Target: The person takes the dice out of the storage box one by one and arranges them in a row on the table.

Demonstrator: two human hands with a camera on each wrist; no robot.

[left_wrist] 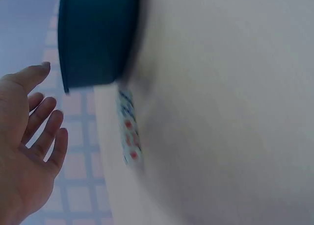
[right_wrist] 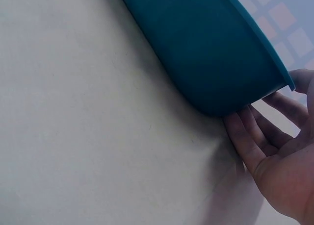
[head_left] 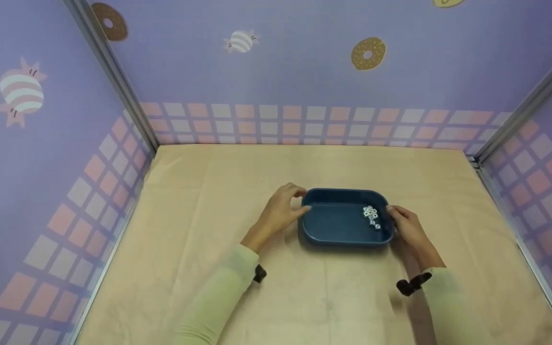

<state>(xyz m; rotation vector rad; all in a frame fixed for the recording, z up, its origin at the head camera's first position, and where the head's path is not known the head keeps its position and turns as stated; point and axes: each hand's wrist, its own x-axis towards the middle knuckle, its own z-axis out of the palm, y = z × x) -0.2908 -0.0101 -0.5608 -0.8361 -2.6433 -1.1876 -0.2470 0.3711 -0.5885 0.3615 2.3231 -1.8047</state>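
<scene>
Nearest us, two pale sleeves (head_left: 216, 299) reach forward, each with a dark wrist-mounted device (head_left: 411, 284). Beyond them are the hands. The left hand (head_left: 276, 213) stands at the left end of a blue tray (head_left: 333, 223). Its fingers are spread and loosely bent, and its thumb is near the rim; in the left wrist view we see a gap, so we record no hold. The right hand (head_left: 410, 229) grips the tray's right end, thumb at the rim and fingers against the underside of the corner. The tray is between the hands, over the tan tabletop (head_left: 209, 191); we cannot tell whether its base is fully in contact.

Inside, small white cubes (head_left: 371, 213) are grouped at the right end. In the left wrist view, we also find a row of marked pieces (left_wrist: 130, 132) on the surface beside the tray.

We judge that placing the cubes in the tray is done, and that positioning the tray is not complete. The row lies outside; whether it belongs in the tray we cannot determine.

We read no brand, label or writing. The cubes' dark marks are too small to decipher; the row's red and blue marks are blurred. Farthest away, the back wall (head_left: 300, 62) carries doughnut and sweet motifs, without lettering.
</scene>
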